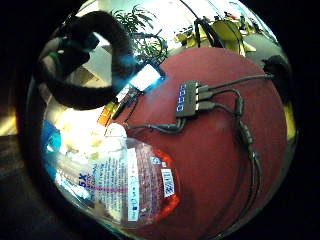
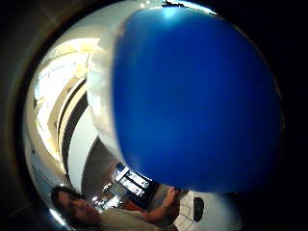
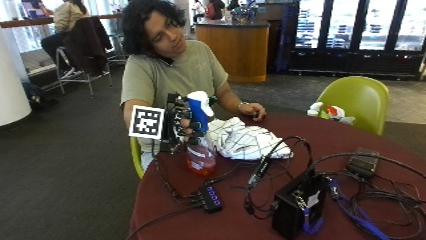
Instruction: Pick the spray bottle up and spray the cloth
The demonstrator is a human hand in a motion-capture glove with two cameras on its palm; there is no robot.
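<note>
In the outside view my gloved right hand (image 3: 178,122) grips the spray bottle (image 3: 198,132) by its neck and holds it upright above the round red table (image 3: 233,220). The bottle has a blue and white head and red liquid in its clear body. Its nozzle faces the white cloth with thin dark lines (image 3: 245,140), which lies crumpled on the table just beside it. The bottle's labelled body (image 1: 127,187) fills the little finger side palm view. Its blue head (image 2: 192,96) fills the thumb side palm view.
A black USB hub (image 3: 210,198) with cables lies on the table in front of the bottle. A black box (image 3: 297,204) and more tangled cables sit to the right. The person's bare left hand (image 3: 251,111) rests behind the cloth. A green chair (image 3: 356,100) stands across the table.
</note>
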